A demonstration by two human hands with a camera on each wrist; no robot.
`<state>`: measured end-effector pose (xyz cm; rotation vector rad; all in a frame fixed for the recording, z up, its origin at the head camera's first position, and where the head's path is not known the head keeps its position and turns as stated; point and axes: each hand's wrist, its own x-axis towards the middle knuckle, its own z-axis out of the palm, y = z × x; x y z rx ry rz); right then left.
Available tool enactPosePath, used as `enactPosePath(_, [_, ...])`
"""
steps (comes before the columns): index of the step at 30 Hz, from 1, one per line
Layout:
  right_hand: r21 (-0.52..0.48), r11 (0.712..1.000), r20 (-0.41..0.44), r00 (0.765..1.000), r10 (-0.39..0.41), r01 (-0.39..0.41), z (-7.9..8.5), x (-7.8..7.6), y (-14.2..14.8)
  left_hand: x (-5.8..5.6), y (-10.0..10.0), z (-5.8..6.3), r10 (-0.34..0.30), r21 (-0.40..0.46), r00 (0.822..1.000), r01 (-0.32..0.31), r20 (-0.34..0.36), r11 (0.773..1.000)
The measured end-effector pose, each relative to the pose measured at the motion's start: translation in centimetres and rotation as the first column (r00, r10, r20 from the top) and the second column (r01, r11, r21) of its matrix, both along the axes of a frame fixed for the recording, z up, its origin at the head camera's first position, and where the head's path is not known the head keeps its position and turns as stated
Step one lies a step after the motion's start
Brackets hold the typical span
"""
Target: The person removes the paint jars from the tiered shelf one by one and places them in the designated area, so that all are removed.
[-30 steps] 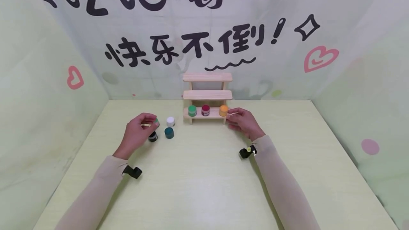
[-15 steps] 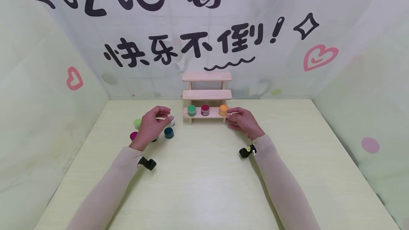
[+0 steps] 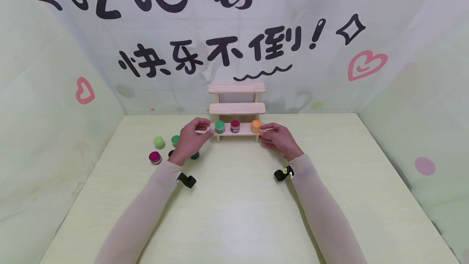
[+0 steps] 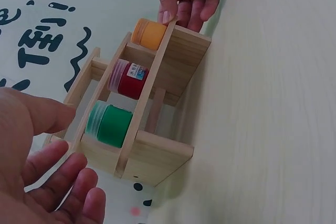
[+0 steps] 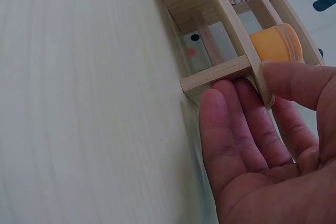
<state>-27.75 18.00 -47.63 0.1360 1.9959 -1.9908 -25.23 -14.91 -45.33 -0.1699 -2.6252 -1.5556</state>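
Observation:
A small three-step wooden stand (image 3: 237, 108) stands against the back wall. On its lowest step sit a green paint jar (image 3: 219, 126), a dark red paint jar (image 3: 235, 126) and an orange paint jar (image 3: 255, 126). My right hand (image 3: 280, 139) grips the right end of that step; in the right wrist view the thumb lies on top beside the orange jar and fingers reach beneath. My left hand (image 3: 191, 141) is at the step's left end, holding nothing. In the left wrist view its thumb and fingers are spread apart near the green jar (image 4: 109, 124).
Left of the stand several more jars are on the table (image 3: 234, 203): light green (image 3: 159, 142), green (image 3: 175, 140), magenta (image 3: 155, 157) and dark teal (image 3: 195, 155), partly behind my left hand. Printed cloth walls (image 3: 168, 93) enclose the table's back and sides.
My left hand has moved right from above the loose jars to the stand's left end, uncovering the light green and magenta jars and hiding the white one. My right hand keeps its place.

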Motion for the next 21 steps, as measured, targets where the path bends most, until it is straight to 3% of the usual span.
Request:
enactPosePath(11, [0.010, 1.000, 0.000, 1.000, -0.008, 0.008, -0.2, -0.1, 0.0, -1.1, 2.2, -1.1, 0.013, 0.025, 1.000, -0.014, 0.010, 1.000])
enactPosePath(21, [0.000, 1.000, -0.001, 1.000, -0.019, 0.019, 0.0, 0.0, -0.1, -1.8, 2.6, -1.6, 0.003, -0.033, 1.000, -0.003, 0.002, 0.999])
